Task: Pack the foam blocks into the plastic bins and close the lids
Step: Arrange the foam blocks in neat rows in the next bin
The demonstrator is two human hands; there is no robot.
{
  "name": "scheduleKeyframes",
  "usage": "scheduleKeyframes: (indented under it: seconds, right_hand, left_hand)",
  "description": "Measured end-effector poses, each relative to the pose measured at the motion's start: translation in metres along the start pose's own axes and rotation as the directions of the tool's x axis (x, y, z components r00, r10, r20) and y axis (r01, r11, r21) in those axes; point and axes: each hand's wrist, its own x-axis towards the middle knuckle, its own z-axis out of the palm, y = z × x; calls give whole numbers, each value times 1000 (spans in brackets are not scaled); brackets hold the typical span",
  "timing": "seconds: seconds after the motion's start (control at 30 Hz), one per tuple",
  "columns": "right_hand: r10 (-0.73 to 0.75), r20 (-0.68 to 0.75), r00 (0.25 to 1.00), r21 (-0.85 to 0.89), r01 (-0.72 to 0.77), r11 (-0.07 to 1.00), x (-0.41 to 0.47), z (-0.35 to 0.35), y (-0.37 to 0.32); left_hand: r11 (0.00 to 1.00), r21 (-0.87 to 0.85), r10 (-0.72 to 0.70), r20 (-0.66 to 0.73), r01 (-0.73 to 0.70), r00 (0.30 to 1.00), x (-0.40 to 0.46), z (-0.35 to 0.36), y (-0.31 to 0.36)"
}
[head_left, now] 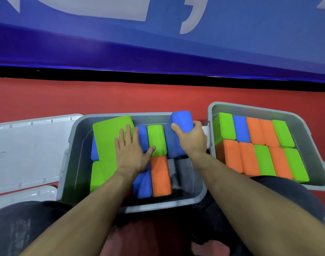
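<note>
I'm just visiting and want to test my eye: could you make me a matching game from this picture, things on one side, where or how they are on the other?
Things:
1. left hand
2. right hand
3. right bin
4. white lid

States:
A. lying left of the middle bin
B. packed with two rows of blocks
C. flat on a big green block
D. gripping a blue block

Pairs: 1-C, 2-D, 3-B, 4-A

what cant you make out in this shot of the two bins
- Head view: blocks under the tilted green block and left hand in the near bin; their number is hidden.
- The bin's near right corner: dark, contents unclear.
- The far bin: near edge hidden by a knee.
- White lids: cut off by the left edge.
</note>
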Motion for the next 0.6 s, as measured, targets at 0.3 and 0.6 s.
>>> scheduleKeyframes:
  seconds: [0.3,0.6]
  right_hand:
    - [65,44,997,-106,-60,993,40,58,-4]
    - [96,103,990,-185,-76,980,57,88,18]
  left_hand:
    - [986,164,-38,3,38,999,-2,23,-41]
    - [974,224,-19,-53,31,998,1,29,-39]
